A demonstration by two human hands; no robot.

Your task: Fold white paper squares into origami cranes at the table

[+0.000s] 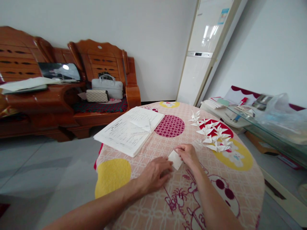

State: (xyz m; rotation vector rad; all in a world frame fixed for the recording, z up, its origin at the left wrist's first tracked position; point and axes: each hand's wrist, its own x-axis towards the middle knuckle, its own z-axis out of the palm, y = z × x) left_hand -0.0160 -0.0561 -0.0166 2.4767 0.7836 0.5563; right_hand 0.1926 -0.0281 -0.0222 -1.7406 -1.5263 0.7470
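A small folded paper [176,160], white and roughly diamond-shaped, lies on the patterned tablecloth between my hands. My left hand [157,174] has curled fingers, with the tips holding the paper's left corner against the table. At the upper right corner, the fingers of my right hand [188,155] are closed in a pinch on the same paper. Beyond my right hand stand several white paper cranes [216,132] in loose rows. A stack of printed sheets [122,137] lies to the far left of my hands, with a loose folded piece [142,123] on top.
The round table's cloth [148,210] hangs over its edge. Wooden chairs [103,57] stand behind on the left, one holding a grey handbag [107,88]. At the right, a glass shelf [268,129] carries a plastic bag [283,111]. A tall white air conditioner [195,73] stands at the back.
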